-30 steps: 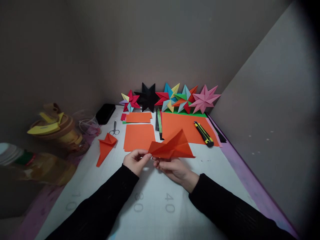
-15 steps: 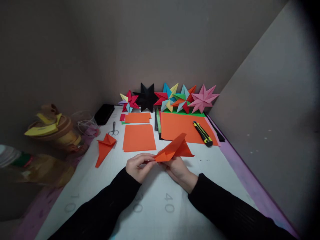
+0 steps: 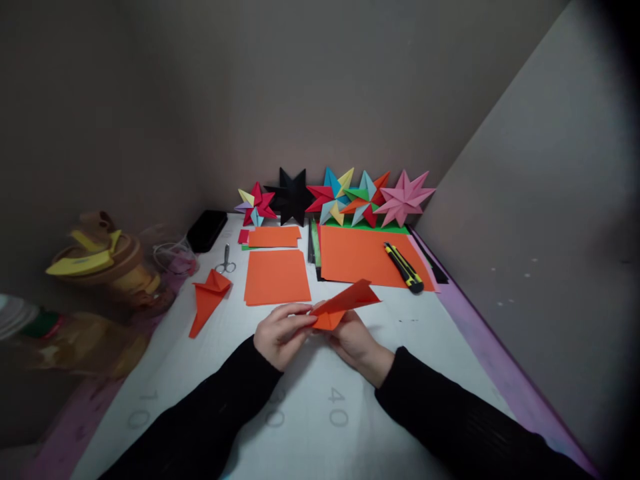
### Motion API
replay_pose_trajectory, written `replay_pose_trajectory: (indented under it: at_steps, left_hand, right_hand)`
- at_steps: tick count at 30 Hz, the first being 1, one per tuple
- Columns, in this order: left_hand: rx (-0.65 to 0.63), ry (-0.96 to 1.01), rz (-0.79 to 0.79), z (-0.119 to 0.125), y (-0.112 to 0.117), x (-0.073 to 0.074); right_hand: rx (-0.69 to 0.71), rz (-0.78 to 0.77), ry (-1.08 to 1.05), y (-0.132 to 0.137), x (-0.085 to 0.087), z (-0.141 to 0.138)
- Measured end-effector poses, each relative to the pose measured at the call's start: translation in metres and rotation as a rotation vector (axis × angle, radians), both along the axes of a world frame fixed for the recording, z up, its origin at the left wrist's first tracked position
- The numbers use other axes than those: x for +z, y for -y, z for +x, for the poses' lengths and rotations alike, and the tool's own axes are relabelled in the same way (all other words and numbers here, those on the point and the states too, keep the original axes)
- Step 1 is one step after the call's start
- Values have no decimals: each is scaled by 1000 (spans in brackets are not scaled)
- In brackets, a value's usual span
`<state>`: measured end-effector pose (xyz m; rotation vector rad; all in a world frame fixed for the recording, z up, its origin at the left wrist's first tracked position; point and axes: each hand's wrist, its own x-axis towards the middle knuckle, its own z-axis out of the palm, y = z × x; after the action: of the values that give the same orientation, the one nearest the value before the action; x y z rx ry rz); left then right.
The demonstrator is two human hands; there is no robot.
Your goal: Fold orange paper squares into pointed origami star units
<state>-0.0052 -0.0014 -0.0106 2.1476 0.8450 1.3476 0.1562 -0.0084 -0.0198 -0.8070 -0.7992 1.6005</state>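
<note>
Pinching the near end of a folded orange paper (image 3: 345,303), the left hand (image 3: 280,333) and the right hand (image 3: 356,341) are being held close together over the white mat (image 3: 300,413), with the paper's tip pointing toward two o'clock. An orange square (image 3: 277,277) is lying at eleven o'clock, a folded orange piece (image 3: 207,300) at ten o'clock, and a utility knife (image 3: 404,267) at one o'clock, on a large orange sheet (image 3: 360,257).

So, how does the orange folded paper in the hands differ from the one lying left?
The held paper is pinched by the left hand and right hand; the lying piece rests untouched on the mat. The held paper's tip points right, the lying piece's toward the person. Both are orange.
</note>
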Motion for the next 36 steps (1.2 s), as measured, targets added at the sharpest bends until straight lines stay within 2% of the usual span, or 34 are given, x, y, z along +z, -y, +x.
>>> replay_pose_trajectory:
  at_steps: [7, 12, 20, 24, 31, 36]
  left_hand:
    - [-21, -7, 6, 1, 2, 0]
    - [-5, 23, -50, 0, -1, -3]
    - [163, 99, -303, 5, 2, -6]
    - [214, 132, -505, 9, 4, -5]
    - [135, 246, -677, 12, 6, 0]
    - [109, 186, -692, 11, 6, 2]
  right_hand:
    - [26, -25, -54, 1, 0, -1]
    - [32, -22, -14, 1, -1, 0]
    - [4, 29, 66, 0, -11, 3]
    - [-19, 26, 98, 1, -12, 3]
    - [-11, 32, 219, 2, -15, 4]
    - [9, 48, 277, 2, -18, 6]
